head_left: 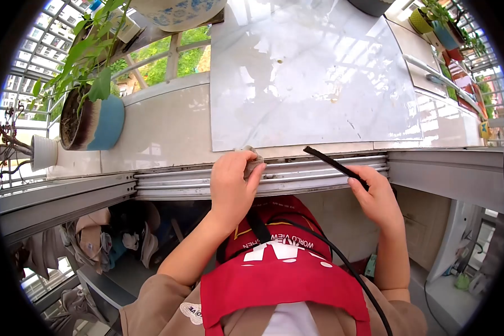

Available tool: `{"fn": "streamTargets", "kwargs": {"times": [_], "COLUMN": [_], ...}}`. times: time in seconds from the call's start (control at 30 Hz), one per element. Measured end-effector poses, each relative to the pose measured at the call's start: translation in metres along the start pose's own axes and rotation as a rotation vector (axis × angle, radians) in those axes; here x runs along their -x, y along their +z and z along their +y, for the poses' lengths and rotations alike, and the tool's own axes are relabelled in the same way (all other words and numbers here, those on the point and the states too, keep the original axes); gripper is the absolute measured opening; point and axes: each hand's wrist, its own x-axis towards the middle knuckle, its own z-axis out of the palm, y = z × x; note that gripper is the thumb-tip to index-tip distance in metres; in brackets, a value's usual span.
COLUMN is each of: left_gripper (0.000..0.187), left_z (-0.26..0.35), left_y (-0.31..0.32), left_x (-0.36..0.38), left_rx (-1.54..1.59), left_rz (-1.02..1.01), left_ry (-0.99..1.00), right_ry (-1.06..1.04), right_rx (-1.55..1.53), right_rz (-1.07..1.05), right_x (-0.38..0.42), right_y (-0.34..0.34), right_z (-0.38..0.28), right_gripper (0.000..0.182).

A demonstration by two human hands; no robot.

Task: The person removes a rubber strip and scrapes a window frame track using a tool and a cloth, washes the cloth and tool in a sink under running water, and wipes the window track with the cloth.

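Observation:
My left hand (233,182) is closed in a pinch on a small crumpled grey-beige cloth (254,159), held over the window track (196,178) near the sill's edge. Between the thumb and fingers of my right hand (378,196) is a narrow black strip (333,163); its exact kind I cannot make out. The strip's free end points up and left, above the right part of the track. Several pale metal rails run along the track, with dark dirt between them. My fingers cover part of the cloth and the strip's lower end.
A glossy white board (313,84) lies on the tiled ledge (168,120) beyond the track. To the left stand a blue-and-brown plant pot (107,123) and a white pot (43,152). More potted plants (445,33) stand at the far right. Clothes (95,235) hang below left.

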Motion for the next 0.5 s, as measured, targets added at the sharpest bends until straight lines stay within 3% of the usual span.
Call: {"fn": "streamTargets", "kwargs": {"times": [0.07, 0.1, 0.33, 0.43, 0.5], "left_gripper": [0.021, 0.021, 0.018, 0.021, 0.024], "left_z": [-0.005, -0.004, 0.014, 0.005, 0.002], "left_y": [-0.003, -0.002, 0.02, 0.017, 0.019], "left_x": [-0.004, -0.004, 0.0, 0.006, 0.006], "left_rx": [-0.322, -0.327, -0.081, 0.026, -0.044], "left_rz": [-0.072, -0.071, -0.198, -0.303, -0.285], "left_ry": [0.217, 0.216, 0.079, 0.115, 0.288], "right_ry": [-0.011, -0.037, -0.071, -0.084, -0.061], "right_rx": [0.01, 0.0, -0.038, -0.024, -0.036], "right_rz": [0.005, 0.011, -0.036, -0.027, -0.036], "right_x": [-0.002, -0.002, -0.005, -0.005, -0.007], "right_y": [0.0, 0.003, 0.015, 0.013, 0.014], "right_z": [0.0, 0.003, 0.011, 0.01, 0.013], "right_gripper": [0.027, 0.026, 0.025, 0.024, 0.024]}}
